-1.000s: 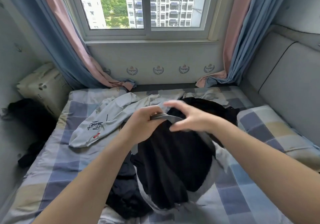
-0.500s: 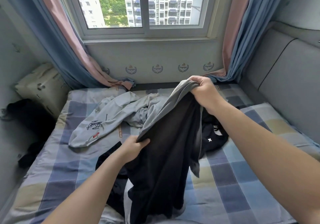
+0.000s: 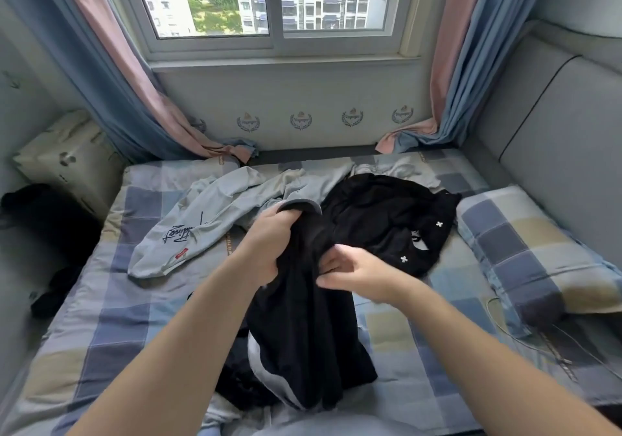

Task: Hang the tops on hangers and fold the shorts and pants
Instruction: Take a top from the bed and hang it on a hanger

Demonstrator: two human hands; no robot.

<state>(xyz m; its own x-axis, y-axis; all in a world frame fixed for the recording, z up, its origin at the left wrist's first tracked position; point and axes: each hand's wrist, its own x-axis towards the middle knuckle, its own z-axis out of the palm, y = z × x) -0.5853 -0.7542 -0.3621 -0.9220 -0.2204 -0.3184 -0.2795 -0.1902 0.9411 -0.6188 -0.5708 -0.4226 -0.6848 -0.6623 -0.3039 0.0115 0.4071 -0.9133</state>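
The left grip (image 3: 269, 243) clutches the grey-edged upper end of a black garment (image 3: 303, 341), and the right grip (image 3: 356, 274) pinches its bunched cloth just beside. The garment's lower part lies on the checked bed (image 3: 101, 317). Behind it lie a grey printed top (image 3: 208, 220) and a black piece with white crosses (image 3: 397, 226). A pillow (image 3: 525, 253) lies at the right.

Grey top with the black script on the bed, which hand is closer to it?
Left. The left hand grips the black garment right beside the grey top; the right hand pinches the same garment farther right.
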